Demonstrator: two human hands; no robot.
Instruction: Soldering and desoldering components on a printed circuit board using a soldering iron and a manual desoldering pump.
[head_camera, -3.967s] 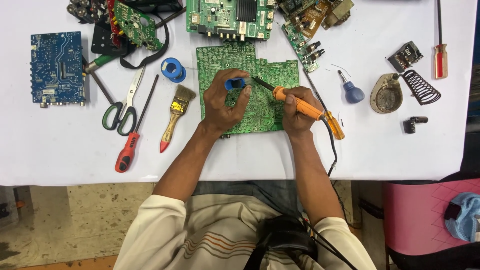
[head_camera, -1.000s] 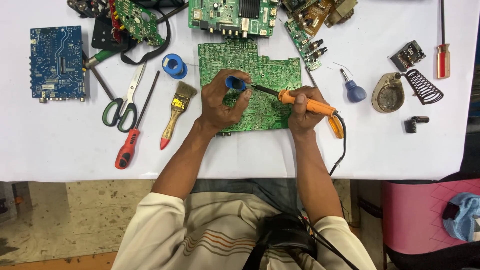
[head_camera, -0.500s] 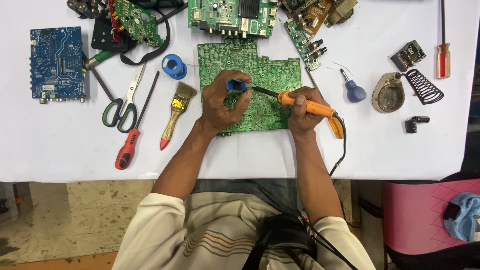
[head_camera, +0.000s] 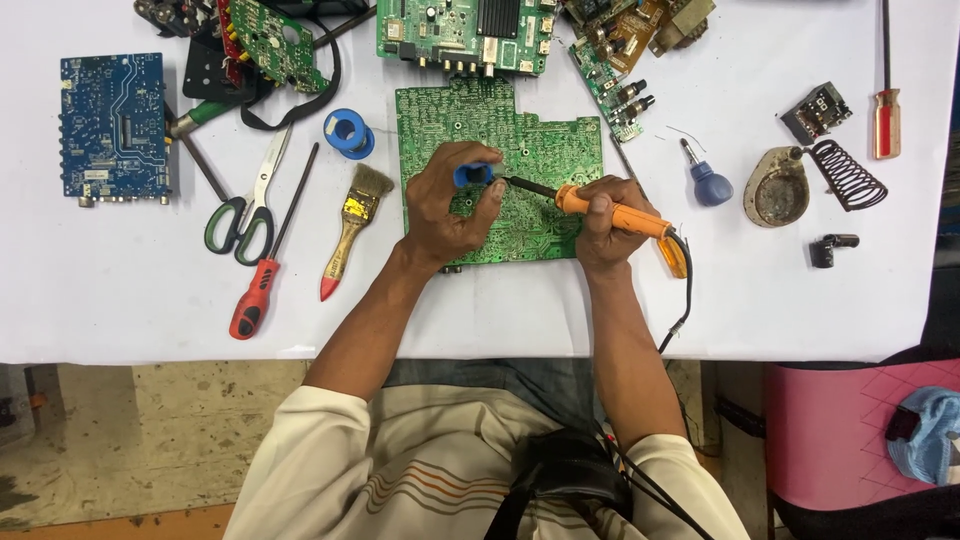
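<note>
A large green circuit board (head_camera: 545, 150) lies flat on the white table (head_camera: 120, 290). My left hand (head_camera: 448, 210) rests on the board and grips a small blue tool (head_camera: 472, 175) at its fingertips. My right hand (head_camera: 600, 222) is closed around the orange handle of a soldering iron (head_camera: 625, 215). The iron's dark tip points left and meets the blue tool over the board. Its black cord (head_camera: 685, 290) runs off the table's front edge.
Left of the board lie a paint brush (head_camera: 350, 225), a red-handled screwdriver (head_camera: 255, 295), green-handled scissors (head_camera: 245, 210), a blue solder spool (head_camera: 349, 132) and a blue circuit board (head_camera: 113, 127). More boards (head_camera: 465, 35) sit at the back. A soldering stand (head_camera: 800, 185) and a small blue-handled tool (head_camera: 705, 180) stand right.
Both hands have shifted slightly on the board since four seconds ago, and the iron's tip has stayed at the blue tool. Little differs in the last second.
</note>
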